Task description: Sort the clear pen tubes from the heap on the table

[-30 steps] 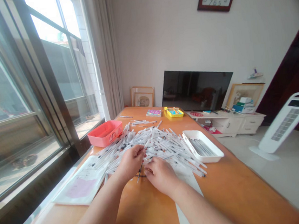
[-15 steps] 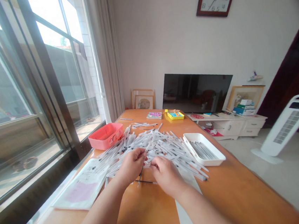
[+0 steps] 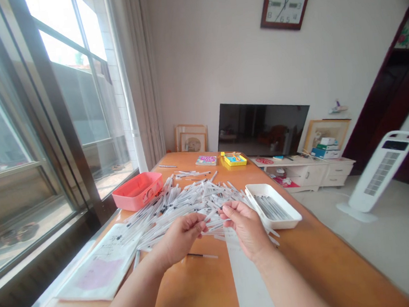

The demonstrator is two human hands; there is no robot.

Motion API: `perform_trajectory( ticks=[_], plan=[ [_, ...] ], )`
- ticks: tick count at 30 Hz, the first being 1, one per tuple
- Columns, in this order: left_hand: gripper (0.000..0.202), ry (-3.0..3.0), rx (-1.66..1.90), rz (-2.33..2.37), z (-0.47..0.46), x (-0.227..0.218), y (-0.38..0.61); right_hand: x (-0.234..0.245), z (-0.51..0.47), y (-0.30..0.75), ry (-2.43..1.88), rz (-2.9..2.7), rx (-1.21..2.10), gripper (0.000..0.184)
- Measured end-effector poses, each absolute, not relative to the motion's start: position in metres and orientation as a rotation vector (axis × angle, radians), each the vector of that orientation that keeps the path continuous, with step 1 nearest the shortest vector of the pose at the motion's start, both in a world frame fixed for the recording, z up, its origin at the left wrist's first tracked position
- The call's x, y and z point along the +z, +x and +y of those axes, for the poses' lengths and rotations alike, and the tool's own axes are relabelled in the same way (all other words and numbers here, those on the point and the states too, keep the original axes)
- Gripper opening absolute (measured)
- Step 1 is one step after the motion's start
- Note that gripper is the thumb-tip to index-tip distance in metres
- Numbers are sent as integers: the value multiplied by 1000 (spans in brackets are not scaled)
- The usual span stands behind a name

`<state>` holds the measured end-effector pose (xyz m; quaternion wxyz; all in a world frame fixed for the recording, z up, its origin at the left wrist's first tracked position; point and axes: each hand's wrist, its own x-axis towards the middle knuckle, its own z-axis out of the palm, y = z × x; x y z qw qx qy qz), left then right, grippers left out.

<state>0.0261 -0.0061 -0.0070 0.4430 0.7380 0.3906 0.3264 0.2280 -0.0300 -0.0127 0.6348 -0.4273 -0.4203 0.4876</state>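
My left hand [image 3: 186, 236] is closed in a pinch on a translucent pen [image 3: 208, 218], above the near edge of a heap of pens [image 3: 181, 209]. Facing it, my right hand [image 3: 247, 226] pinches the pen's dark end between thumb and fingers. Fingers cover part of the pen, so its exact parts are hard to make out. On the table below lies one thin dark refill [image 3: 203, 255]. A white strip of paper [image 3: 251, 279] runs under my right hand and forearm.
Left of the heap stands a red plastic box [image 3: 131, 199], and right of it a white tray [image 3: 290, 220] with several pens. A printed booklet [image 3: 96, 270] lies at the left table edge. Farther back are a yellow box [image 3: 234, 160] and a small colourful box [image 3: 206, 160].
My right hand has risen and turned, its fingers now at the pen. A dark refill seen hanging below my left hand no longer shows. The view has shifted slightly right.
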Motion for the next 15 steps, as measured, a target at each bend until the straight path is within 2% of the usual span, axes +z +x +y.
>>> perform_trajectory(
  ticks=[15],
  plan=[
    [28, 1863, 781, 950, -7, -9, 28, -11, -32, 226, -1005, -1103, 1042, 28]
  ],
)
